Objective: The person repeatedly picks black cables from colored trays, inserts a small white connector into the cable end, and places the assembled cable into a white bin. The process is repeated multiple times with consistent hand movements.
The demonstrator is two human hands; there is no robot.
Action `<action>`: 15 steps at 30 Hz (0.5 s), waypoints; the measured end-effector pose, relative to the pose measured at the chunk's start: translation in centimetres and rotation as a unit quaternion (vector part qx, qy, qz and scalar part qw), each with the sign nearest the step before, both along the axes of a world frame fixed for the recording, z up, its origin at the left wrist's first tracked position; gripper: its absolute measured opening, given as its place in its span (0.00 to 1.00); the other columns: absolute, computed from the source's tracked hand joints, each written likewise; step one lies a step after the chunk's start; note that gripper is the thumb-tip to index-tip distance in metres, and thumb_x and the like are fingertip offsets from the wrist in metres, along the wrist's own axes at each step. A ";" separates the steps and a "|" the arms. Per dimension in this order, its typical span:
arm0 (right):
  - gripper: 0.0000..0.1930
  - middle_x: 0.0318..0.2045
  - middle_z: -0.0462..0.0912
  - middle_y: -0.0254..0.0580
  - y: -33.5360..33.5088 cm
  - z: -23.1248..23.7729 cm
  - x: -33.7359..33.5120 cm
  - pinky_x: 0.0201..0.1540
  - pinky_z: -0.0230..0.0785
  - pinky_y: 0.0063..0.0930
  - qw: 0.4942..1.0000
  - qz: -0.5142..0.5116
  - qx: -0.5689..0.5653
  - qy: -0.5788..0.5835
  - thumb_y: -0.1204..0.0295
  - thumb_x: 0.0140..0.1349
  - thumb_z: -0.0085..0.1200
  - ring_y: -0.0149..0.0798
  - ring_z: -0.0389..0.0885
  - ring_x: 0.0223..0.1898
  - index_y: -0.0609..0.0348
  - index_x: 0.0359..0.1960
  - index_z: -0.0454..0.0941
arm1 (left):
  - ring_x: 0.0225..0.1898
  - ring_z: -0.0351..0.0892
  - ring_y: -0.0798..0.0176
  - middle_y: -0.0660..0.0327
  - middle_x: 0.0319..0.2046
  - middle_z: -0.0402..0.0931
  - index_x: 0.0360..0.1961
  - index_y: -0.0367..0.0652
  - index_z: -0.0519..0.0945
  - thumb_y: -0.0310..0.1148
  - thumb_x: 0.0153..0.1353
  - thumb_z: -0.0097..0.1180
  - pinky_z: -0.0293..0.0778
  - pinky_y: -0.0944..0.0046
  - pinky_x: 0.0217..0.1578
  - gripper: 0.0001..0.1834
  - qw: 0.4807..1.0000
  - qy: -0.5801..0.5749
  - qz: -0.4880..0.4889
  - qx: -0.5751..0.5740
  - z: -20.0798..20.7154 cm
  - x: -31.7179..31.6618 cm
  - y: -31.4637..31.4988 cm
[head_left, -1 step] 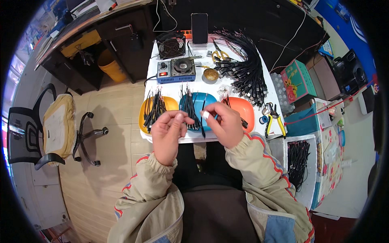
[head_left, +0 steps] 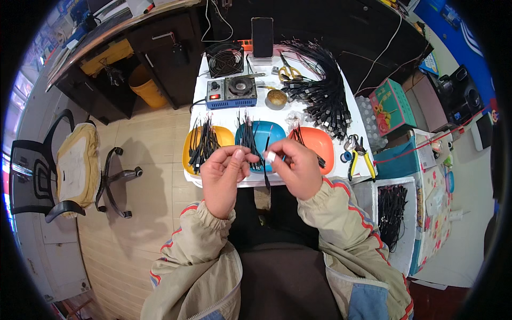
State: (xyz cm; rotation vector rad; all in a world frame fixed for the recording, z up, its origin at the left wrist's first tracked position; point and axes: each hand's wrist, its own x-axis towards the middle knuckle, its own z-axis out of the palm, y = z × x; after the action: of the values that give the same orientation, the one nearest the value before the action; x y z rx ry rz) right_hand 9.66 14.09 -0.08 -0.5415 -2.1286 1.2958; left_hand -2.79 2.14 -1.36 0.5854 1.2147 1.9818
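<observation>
My left hand (head_left: 224,173) is raised before the table's front edge, thumb and fingers closed together; whatever they pinch is hidden. Facing it, my right hand (head_left: 300,169) has curled fingers with a white wrap on one fingertip. A thin black cable (head_left: 268,176) stands nearly upright between the hands, against the right fingertips, which seem to pinch it. Behind the hands are a yellow tray (head_left: 226,136), a blue tray (head_left: 263,128) and an orange tray (head_left: 321,140). Bundles of black cables (head_left: 204,144) with bare wire ends lie in the yellow and blue trays, fewer in the orange.
A blue-grey soldering unit (head_left: 231,101), a fan (head_left: 225,61), a round tin (head_left: 276,98) and yellow-handled scissors (head_left: 288,69) stand farther back. Many USB cables (head_left: 330,98) heap at the right. Yellow pliers (head_left: 362,157) lie near the right corner. An office chair (head_left: 77,165) stands left.
Both hands have shifted very slightly, and the black cable between them reaches a little lower. The trays and tools have stayed put.
</observation>
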 end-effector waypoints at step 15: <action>0.06 0.25 0.77 0.35 -2.9 1.7 4.0 0.25 0.65 0.19 1.000 0.028 0.000 0.001 0.74 0.60 0.57 0.23 0.73 0.22 0.64 0.34 0.76 | 0.37 0.78 0.70 0.55 0.40 0.80 0.41 0.32 0.78 0.28 0.67 0.48 0.73 0.70 0.43 0.10 0.998 0.018 -0.033 0.042 1.5 5.0 -0.3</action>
State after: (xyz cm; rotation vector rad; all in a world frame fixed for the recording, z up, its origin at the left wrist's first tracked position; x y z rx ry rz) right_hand 13.66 11.16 1.59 -0.4822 -2.1561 1.3268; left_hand 2.21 1.88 0.15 0.6973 1.1230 1.9829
